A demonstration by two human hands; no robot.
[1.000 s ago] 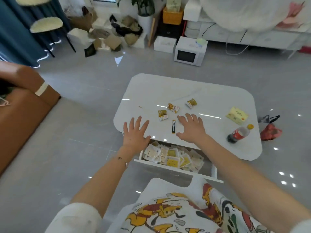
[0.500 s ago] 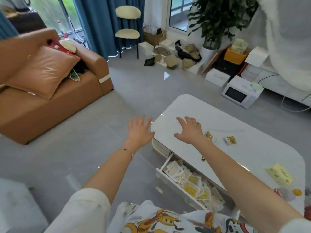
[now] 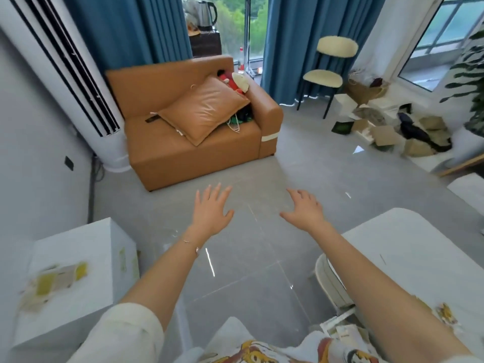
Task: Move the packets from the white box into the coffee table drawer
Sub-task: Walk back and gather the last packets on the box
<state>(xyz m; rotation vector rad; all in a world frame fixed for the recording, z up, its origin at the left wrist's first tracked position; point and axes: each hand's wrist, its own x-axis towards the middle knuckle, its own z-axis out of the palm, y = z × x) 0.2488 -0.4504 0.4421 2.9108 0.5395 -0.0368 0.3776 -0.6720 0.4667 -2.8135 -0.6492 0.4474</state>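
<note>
The white box (image 3: pixel 104 247) stands on the floor at the lower left, with blurred yellow and white packets (image 3: pixel 47 281) inside it. My left hand (image 3: pixel 213 209) hovers over the grey floor, fingers spread, holding nothing, to the right of the box. My right hand (image 3: pixel 303 210) is also spread and empty, left of the white coffee table (image 3: pixel 419 252). A corner of the open drawer (image 3: pixel 340 324) with packets shows at the bottom, under my right forearm. One packet (image 3: pixel 446 313) lies on the table's near edge.
A brown sofa (image 3: pixel 196 142) with a cushion stands ahead. A tall white air conditioner (image 3: pixel 78 82) is at the left wall. A chair (image 3: pixel 327 74) and a pile of boxes (image 3: pixel 379 127) sit at the back right. Grey floor lies between sofa and table.
My view has swung left, away from the table and drawer; the white box has come into sight. Both hands stay open and empty, now over the floor instead of the table edge.
</note>
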